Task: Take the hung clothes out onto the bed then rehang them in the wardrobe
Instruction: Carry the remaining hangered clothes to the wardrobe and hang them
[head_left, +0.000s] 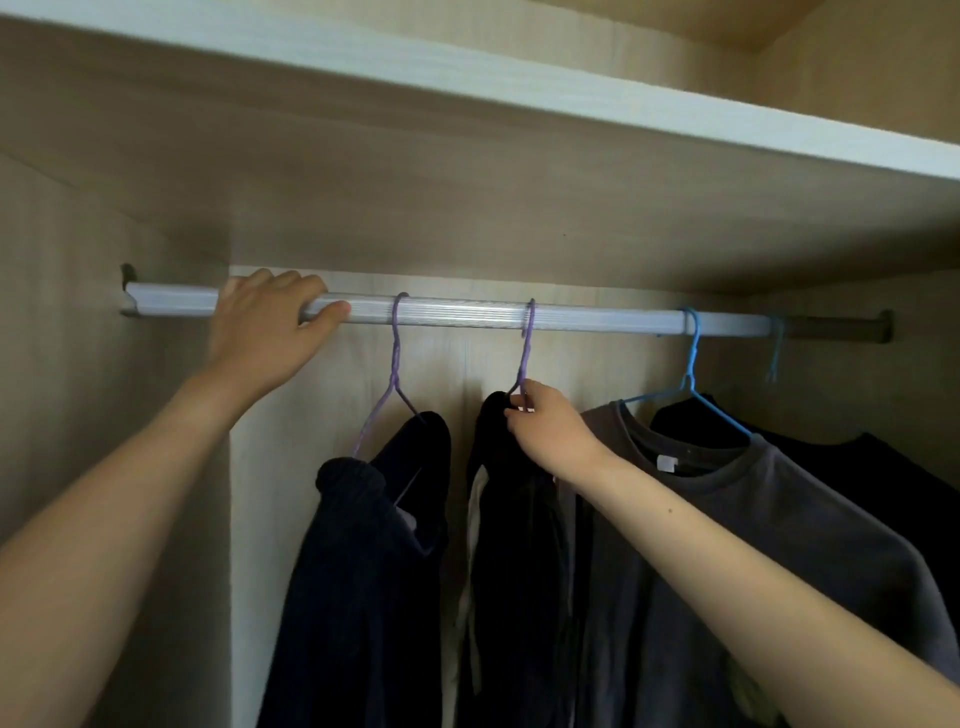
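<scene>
While two bare forearms reach up, the right grip (545, 431) pinches the neck of a purple wire hanger (525, 353) carrying a dark garment (514, 545). Beyond, the left grip (265, 327) wraps the ribbed metal rail (457, 315); bare rail lies between hangers, under a pale shelf (467, 78).

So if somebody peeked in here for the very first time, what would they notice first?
Probably the two bare arms reaching up: the left hand grips the silver rail near its left end, and the right hand pinches the neck of the second purple hanger in the middle. Below the rail, dark clothes hang in a row, with a grey T-shirt on a blue hanger to the right.
</scene>
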